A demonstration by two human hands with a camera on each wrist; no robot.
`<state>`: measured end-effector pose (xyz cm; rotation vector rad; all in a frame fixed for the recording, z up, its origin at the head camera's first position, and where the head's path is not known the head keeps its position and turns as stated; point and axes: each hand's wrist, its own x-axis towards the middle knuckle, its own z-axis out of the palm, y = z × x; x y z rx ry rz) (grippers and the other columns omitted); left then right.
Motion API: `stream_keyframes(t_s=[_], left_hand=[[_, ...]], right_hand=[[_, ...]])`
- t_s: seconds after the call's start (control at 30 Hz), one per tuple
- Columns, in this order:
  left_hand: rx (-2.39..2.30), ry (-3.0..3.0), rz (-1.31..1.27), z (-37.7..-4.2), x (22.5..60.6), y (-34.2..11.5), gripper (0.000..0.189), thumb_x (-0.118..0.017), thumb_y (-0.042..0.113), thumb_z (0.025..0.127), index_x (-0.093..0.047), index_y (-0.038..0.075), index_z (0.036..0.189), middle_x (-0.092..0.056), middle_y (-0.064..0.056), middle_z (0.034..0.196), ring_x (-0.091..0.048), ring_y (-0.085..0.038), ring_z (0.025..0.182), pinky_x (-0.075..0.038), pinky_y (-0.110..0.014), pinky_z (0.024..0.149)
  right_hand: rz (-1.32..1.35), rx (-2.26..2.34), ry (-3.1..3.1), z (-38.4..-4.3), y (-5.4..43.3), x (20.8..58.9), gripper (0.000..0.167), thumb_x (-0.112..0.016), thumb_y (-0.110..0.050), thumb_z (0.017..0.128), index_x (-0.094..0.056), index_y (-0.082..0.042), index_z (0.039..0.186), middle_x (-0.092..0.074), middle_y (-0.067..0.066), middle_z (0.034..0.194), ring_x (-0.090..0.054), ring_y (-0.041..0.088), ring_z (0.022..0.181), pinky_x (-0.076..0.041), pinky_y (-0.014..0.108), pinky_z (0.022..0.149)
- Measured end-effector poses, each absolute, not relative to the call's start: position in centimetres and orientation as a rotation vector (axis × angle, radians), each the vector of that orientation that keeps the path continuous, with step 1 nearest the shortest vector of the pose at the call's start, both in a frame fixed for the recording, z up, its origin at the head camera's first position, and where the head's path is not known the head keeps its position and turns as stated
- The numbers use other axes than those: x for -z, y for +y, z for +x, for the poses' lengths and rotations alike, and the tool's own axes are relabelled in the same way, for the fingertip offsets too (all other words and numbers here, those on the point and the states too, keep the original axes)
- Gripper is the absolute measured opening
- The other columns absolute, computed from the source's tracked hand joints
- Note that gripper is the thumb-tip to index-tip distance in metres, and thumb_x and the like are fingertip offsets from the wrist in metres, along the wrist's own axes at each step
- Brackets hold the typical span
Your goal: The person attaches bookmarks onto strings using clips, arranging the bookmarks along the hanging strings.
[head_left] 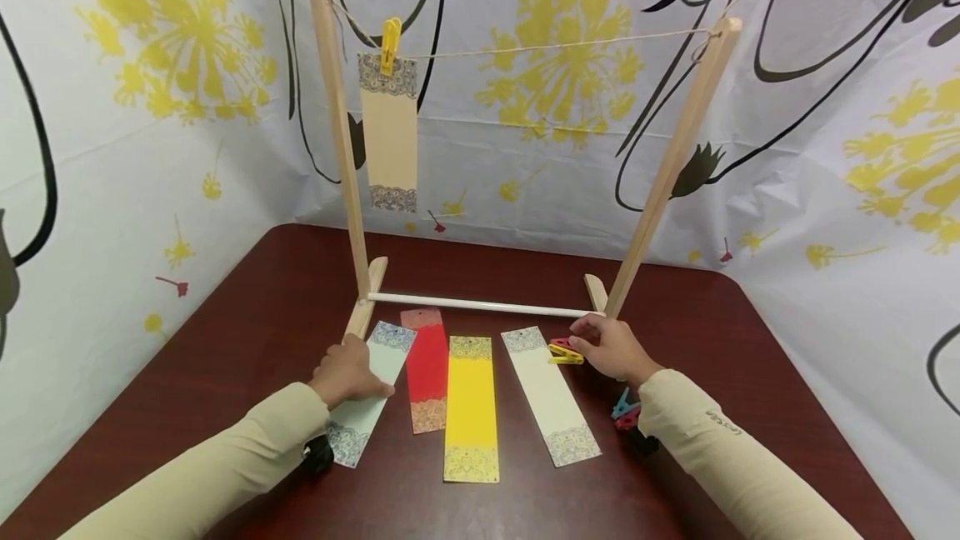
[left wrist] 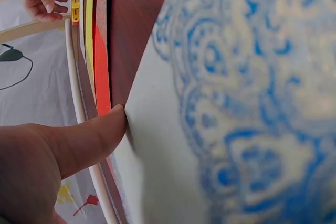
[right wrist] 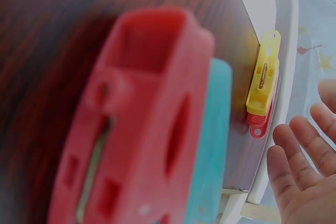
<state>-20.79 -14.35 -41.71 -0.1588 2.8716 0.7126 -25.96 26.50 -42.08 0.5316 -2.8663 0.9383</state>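
Note:
My left hand (head_left: pixel 347 369) straddles a pale blue card (head_left: pixel 392 355) with lacy blue patterned ends, fingers at its left side. In the left wrist view the thumb (left wrist: pixel 97 137) bears on the card's edge, while the fingers are hidden. My right hand (head_left: pixel 611 348) is beside a yellow clothespin (head_left: pixel 567 356) and a red clothespin (head_left: pixel 561 342), which lie together near the white card (head_left: pixel 551 394). The right wrist view shows its fingers (right wrist: pixel 299 145) spread apart, holding nothing. Under the right wrist lie a blue clothespin (head_left: pixel 623 403) and another red clothespin (head_left: pixel 628 420).
A red card (head_left: pixel 427 365) and a yellow card (head_left: pixel 471 407) lie in the middle of the dark table (head_left: pixel 285 298). Behind them stands a wooden frame (head_left: pixel 675 165) with a white rod (head_left: pixel 480 304). From its string (head_left: pixel 540 48), a yellow clothespin (head_left: pixel 389 44) hangs a cream card (head_left: pixel 392 136).

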Motion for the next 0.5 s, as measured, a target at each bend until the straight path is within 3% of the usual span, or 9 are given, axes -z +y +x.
stream_keyframes(t_s=[0.27, 0.4, 0.5], left_hand=[[-0.818, 2.838, -0.113, -21.0, 42.2, -15.5, 0.075, -0.084, 0.017, 0.073, -0.035, -0.022, 0.114, -0.045, -0.034, 0.101, -0.053, -0.039, 0.089, -0.049, -0.049, 0.078], [-0.879, 2.846, -0.040, -21.3, 41.9, -16.0, 0.057, -0.075, 0.009, 0.078, -0.041, -0.022, 0.112, -0.049, -0.033, 0.103, -0.053, -0.038, 0.093, -0.049, -0.048, 0.082], [-0.956, 2.830, -0.005, -21.2, 41.5, -16.3, 0.041, -0.070, 0.005, 0.080, -0.050, -0.018, 0.108, -0.055, -0.027, 0.100, -0.055, -0.034, 0.090, -0.050, -0.046, 0.078]], right_hand=[[0.591, -0.958, -2.887, -26.0, 26.4, 42.3, 0.019, -0.067, -0.011, 0.091, -0.066, 0.000, 0.106, -0.067, 0.007, 0.095, -0.063, 0.021, 0.085, -0.051, 0.039, 0.073], [0.620, -0.958, -2.876, -26.2, 26.5, 42.2, 0.017, -0.069, -0.009, 0.090, -0.067, 0.000, 0.104, -0.066, 0.005, 0.092, -0.062, 0.019, 0.082, -0.051, 0.037, 0.070], [0.634, -0.969, -2.884, -26.3, 26.5, 42.2, 0.015, -0.070, -0.009, 0.088, -0.067, -0.001, 0.101, -0.066, 0.004, 0.090, -0.062, 0.018, 0.080, -0.051, 0.036, 0.069]])
